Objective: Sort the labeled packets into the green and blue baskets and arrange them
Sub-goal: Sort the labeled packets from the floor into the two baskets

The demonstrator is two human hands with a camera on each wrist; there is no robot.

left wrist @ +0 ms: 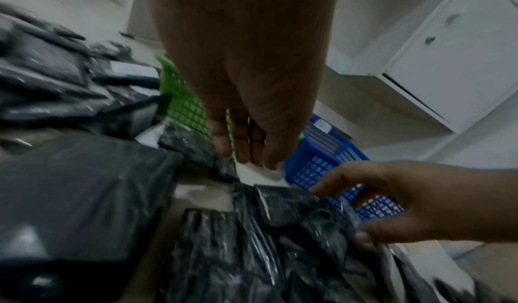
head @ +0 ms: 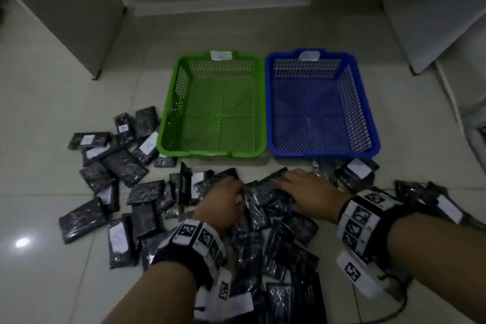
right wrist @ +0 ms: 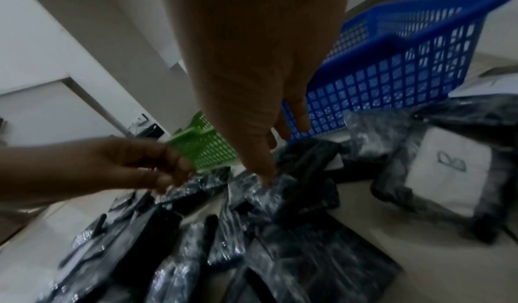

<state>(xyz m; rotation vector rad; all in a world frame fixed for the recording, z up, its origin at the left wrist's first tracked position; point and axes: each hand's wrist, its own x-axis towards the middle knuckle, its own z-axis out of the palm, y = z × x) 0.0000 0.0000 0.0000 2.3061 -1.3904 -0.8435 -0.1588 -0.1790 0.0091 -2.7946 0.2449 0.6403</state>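
Here: black labeled packets (head: 123, 166) strewn over tiled floor (head: 39, 102), heap nearest person. Green basket (head: 168, 123) and blue basket (head: 374, 137) side by side beyond heap, touching, both empty. Left hand (head: 221, 202) curled into heap, grip unclear, maybe pinching packet. Right hand (head: 307, 192) flat, fingers extended, resting on packets

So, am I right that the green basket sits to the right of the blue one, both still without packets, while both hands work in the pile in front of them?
Not quite: the head view shows the green basket to the left of the blue basket. The rest holds: neither holds packets, and the left hand and right hand are both in the pile of black packets in front of them.
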